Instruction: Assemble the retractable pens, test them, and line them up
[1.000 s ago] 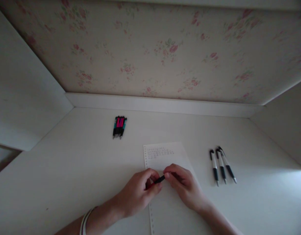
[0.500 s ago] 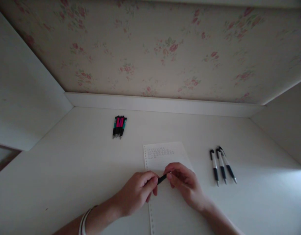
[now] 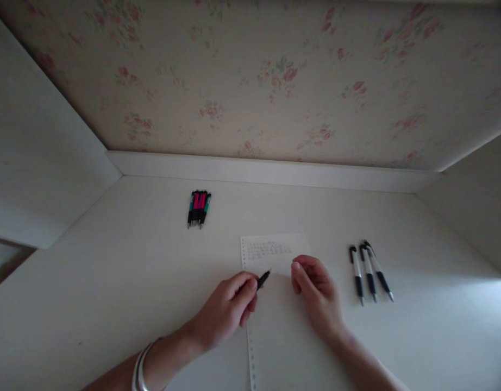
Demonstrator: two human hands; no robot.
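Observation:
Pinched in my left hand (image 3: 232, 304) is a pen (image 3: 263, 279) with a black grip; its narrow pale end points up and right over the paper. Most of the pen's body is hidden in my palm. My right hand (image 3: 315, 288) is apart from the pen, to its right, with thumb and forefinger pressed together. Whatever those fingertips hold, if anything, is too small or hidden to make out. Below both hands lies a sheet of punched paper (image 3: 283, 336), with several lines of handwriting near its top.
A tight row of pens (image 3: 199, 209) with pink and teal barrels lies at the back left of the white desk (image 3: 124, 260). Three white pens (image 3: 369, 274) with black grips lie to the right of the paper. A floral wall (image 3: 242, 81) rises behind the desk's back ledge (image 3: 275, 171).
My right hand has come away from the pen's end and moved slightly up and right. The pen, still in my left hand, has tilted more upward, and its narrow end now shows.

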